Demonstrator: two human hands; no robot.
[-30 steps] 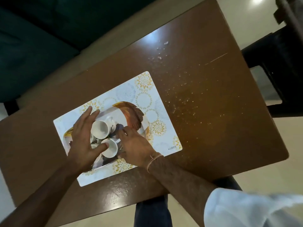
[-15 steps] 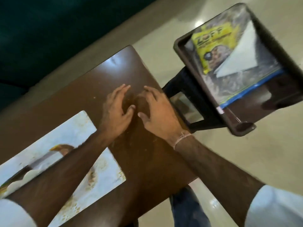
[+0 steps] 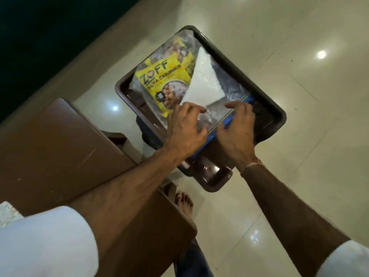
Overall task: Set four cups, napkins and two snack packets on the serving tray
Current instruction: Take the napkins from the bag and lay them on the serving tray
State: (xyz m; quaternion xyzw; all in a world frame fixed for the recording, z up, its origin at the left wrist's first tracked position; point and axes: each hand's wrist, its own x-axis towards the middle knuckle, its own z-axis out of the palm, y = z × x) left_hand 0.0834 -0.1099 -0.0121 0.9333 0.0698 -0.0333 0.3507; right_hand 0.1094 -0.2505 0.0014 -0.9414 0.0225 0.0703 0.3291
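Note:
A yellow ZOFF snack packet (image 3: 163, 80) lies on a dark brown stool top with a raised rim (image 3: 235, 62). A white napkin folded into a triangle (image 3: 203, 84) rests partly on it and on a clear packet with a blue zip edge (image 3: 229, 90). My left hand (image 3: 185, 128) is spread over the clear packet, fingertips at the napkin's near corner. My right hand (image 3: 237, 126) lies beside it, fingers curled over the blue edge. Neither hand has lifted anything. The cups and the serving tray are out of view.
The brown wooden table (image 3: 60, 146) fills the lower left, with a corner of the white placemat (image 3: 6, 212) at its edge. Glossy cream floor tiles (image 3: 299, 136) surround the stool. My bare foot (image 3: 184, 200) stands on the floor between table and stool.
My view swung right, away from the cups on the tray. Both hands left the table, crossed its bare end and now rest on the packets on the stool.

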